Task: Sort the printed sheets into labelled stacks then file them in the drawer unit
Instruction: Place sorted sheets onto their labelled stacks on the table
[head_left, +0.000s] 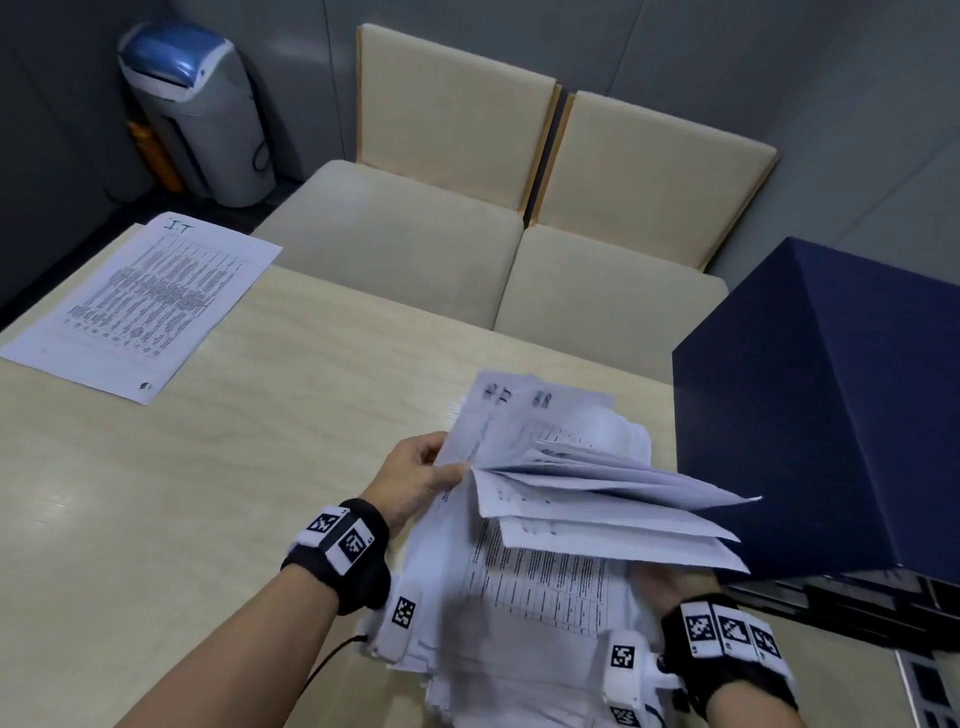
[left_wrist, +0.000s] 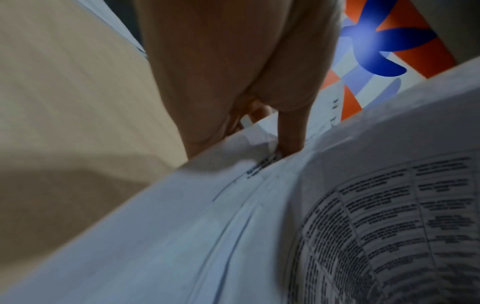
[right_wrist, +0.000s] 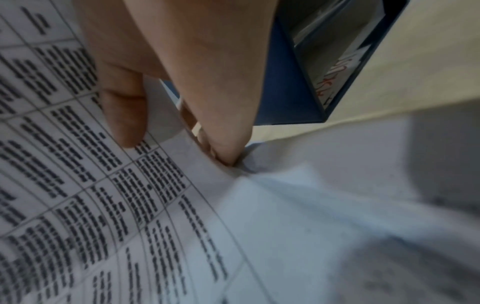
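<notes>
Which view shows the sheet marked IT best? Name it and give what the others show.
The head view: the IT sheet lies flat and whole at the table's far left corner, its handwritten label readable. The left wrist view shows, at most, a pale edge behind the left hand; the right wrist view shows none of it.

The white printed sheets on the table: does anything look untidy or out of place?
Yes. The pile of white printed sheets both hands hold is ragged, its sheets fanned and edges splayed. The single printed sheet marked "I.T" lies askew, overhanging the beige table's far edge.

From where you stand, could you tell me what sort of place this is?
Probably an office meeting room: a pale wooden table, two cream cushioned chairs, and a grey shredder-like machine in the corner.
</notes>
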